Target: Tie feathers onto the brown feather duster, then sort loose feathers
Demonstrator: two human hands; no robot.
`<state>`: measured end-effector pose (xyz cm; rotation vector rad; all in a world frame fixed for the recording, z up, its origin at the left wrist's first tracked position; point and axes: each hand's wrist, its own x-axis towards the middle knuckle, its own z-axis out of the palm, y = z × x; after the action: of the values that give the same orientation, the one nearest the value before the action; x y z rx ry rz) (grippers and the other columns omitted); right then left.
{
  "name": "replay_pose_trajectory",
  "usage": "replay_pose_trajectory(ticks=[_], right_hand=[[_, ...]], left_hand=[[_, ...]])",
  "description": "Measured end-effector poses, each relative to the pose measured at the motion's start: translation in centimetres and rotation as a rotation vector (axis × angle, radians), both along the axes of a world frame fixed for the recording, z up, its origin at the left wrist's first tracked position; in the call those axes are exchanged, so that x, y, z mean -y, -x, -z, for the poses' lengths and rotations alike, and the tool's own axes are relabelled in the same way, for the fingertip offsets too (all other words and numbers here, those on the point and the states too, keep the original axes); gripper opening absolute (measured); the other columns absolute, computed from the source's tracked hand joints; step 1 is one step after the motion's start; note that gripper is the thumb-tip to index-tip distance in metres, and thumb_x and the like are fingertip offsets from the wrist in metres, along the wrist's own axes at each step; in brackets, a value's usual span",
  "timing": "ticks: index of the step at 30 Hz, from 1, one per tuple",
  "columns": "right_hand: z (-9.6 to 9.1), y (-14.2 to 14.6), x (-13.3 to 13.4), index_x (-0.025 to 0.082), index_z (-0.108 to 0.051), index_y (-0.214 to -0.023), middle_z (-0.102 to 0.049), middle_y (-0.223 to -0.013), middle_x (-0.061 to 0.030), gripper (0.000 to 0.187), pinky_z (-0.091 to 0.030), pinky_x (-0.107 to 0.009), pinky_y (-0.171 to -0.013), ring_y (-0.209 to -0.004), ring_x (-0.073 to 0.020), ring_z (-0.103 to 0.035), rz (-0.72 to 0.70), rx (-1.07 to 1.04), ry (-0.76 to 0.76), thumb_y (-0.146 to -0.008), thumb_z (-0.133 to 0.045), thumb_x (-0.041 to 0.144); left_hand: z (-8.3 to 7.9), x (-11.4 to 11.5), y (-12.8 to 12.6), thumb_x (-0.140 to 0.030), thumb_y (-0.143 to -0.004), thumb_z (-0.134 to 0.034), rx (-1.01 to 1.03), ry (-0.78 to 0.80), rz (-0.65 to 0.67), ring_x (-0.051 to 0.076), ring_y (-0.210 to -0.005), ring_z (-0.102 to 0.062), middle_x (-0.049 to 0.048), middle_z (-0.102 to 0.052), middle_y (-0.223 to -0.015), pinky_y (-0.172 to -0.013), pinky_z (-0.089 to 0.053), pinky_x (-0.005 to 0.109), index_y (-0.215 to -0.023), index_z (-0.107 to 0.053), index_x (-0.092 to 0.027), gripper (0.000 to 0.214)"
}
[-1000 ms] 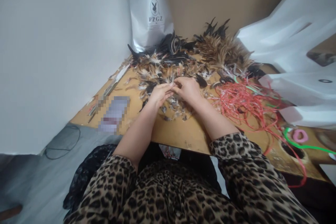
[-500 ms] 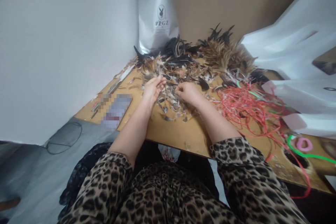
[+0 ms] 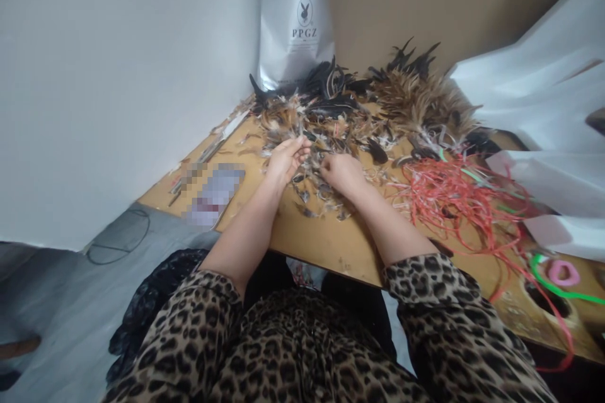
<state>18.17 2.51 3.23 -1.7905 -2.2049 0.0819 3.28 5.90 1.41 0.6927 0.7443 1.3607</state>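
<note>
A heap of brown, black and white feathers [image 3: 340, 110] covers the back of a wooden table [image 3: 326, 242]. My left hand [image 3: 286, 157] rests in the loose feathers at the heap's near edge, fingers curled round a small bunch of feathers. My right hand [image 3: 343, 171] lies a short way to its right, knuckles up, fingers pinched together in the feathers; what they hold is hidden. Small scattered feathers [image 3: 314, 192] lie between and below both hands.
A tangle of red string [image 3: 454, 195] lies right of my hands, with green cord [image 3: 553, 283] and a pink ring [image 3: 562, 272] further right. A silver bag [image 3: 295, 19] stands at the back. White bags [image 3: 539, 113] are on the right, a blurred flat object [image 3: 215, 192] on the left.
My hands were touching together a second ago; they have come apart, the left going left toward the heap. The view has shifted slightly.
</note>
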Motion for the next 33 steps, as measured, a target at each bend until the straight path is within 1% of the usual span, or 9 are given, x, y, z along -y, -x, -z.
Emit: replay_pose_trajectory(ticks=[3,6,8,10,13,18,25,29,33], right_hand=[[0.2,-1.0,-0.8,0.018,-0.068,-0.071,-0.066,-0.067,-0.0045,0.018,-0.041,-0.027,-0.063,-0.064,-0.017,-0.058,-0.01,-0.333,0.0,-0.073,-0.054,0.03],[0.1,-1.4,-1.3,0.017,-0.064,-0.065,-0.061,-0.058,-0.0008,0.021,-0.038,-0.025,-0.054,-0.052,-0.0118,-0.05,-0.019,-0.799,0.128,-0.068,-0.06,0.037],[-0.1,-1.5,-1.4,0.017,-0.061,-0.062,-0.058,-0.055,0.0014,0.025,-0.035,-0.023,-0.05,-0.048,-0.0087,-0.045,-0.008,-1.075,0.215,-0.062,-0.066,0.041],[-0.2,-1.4,-1.4,0.017,-0.059,-0.061,-0.054,-0.054,0.0032,0.031,-0.032,-0.022,-0.047,-0.046,-0.0067,-0.041,-0.003,-1.264,0.265,-0.053,-0.073,0.044],[-0.1,-1.3,-1.5,0.017,-0.058,-0.062,-0.051,-0.052,0.0047,0.04,-0.028,-0.021,-0.045,-0.045,-0.0057,-0.039,-0.017,-1.427,0.328,-0.044,-0.078,0.047],[0.2,-1.1,-1.6,0.017,-0.059,-0.067,-0.052,-0.051,0.0042,0.044,-0.027,-0.022,-0.045,-0.045,-0.0062,-0.038,0.007,-1.448,0.345,-0.043,-0.078,0.049],[0.1,-0.5,-1.2,0.017,-0.061,-0.067,-0.051,-0.051,0.005,0.034,-0.029,-0.022,-0.047,-0.046,-0.0062,-0.035,0.039,-1.325,0.206,-0.052,-0.071,0.046],[0.3,-0.2,-1.1,0.017,-0.061,-0.065,-0.054,-0.055,0.0035,0.028,-0.032,-0.022,-0.05,-0.05,-0.0073,-0.039,0.061,-1.3,0.132,-0.055,-0.068,0.042],[0.7,-0.1,-1.3,0.016,-0.061,-0.061,-0.057,-0.06,0.0022,0.022,-0.036,-0.023,-0.056,-0.054,-0.0086,-0.044,0.029,-1.268,0.046,-0.058,-0.066,0.038]], left_hand=[[-0.2,0.5,-0.4,-0.023,-0.074,-0.068,-0.023,0.013,0.026,0.004,-0.057,-0.06,0.0033,-0.069,-0.076,-0.049,-0.041,0.012,-0.081,-0.065,-0.012,0.014],[-0.2,0.9,-0.6,-0.022,-0.074,-0.068,-0.044,0.001,0.069,0.004,-0.058,-0.061,0.0042,-0.069,-0.076,-0.048,-0.041,0.011,-0.08,-0.065,-0.011,0.012],[-0.3,1.1,-0.7,-0.021,-0.075,-0.067,-0.064,0.013,0.105,0.005,-0.059,-0.062,0.0051,-0.07,-0.077,-0.048,-0.042,0.011,-0.08,-0.065,-0.011,0.011],[-0.3,1.2,-0.8,-0.02,-0.074,-0.067,-0.079,0.041,0.146,0.006,-0.06,-0.063,0.0062,-0.07,-0.077,-0.048,-0.043,0.012,-0.08,-0.065,-0.01,0.012],[-0.3,1.4,-1.0,-0.02,-0.073,-0.069,-0.098,0.068,0.207,0.007,-0.059,-0.064,0.0077,-0.07,-0.078,-0.047,-0.042,0.013,-0.08,-0.066,-0.009,0.013],[-0.2,1.8,-1.3,-0.018,-0.075,-0.066,-0.138,0.09,0.257,0.008,-0.059,-0.064,0.0084,-0.071,-0.078,-0.047,-0.042,0.013,-0.081,-0.067,-0.009,0.01],[-0.3,2.0,-1.5,-0.015,-0.075,-0.066,-0.153,0.088,0.259,0.007,-0.056,-0.063,0.0076,-0.07,-0.074,-0.046,-0.041,0.012,-0.077,-0.066,-0.009,0.006],[-0.2,2.0,-1.6,-0.016,-0.073,-0.067,-0.167,0.08,0.252,0.006,-0.056,-0.062,0.0076,-0.07,-0.072,-0.047,-0.041,0.012,-0.075,-0.066,-0.009,0.008],[0.0,1.9,-1.8,-0.017,-0.074,-0.066,-0.193,0.051,0.242,0.005,-0.056,-0.061,0.0073,-0.069,-0.07,-0.049,-0.042,0.013,-0.074,-0.067,-0.009,0.008]])
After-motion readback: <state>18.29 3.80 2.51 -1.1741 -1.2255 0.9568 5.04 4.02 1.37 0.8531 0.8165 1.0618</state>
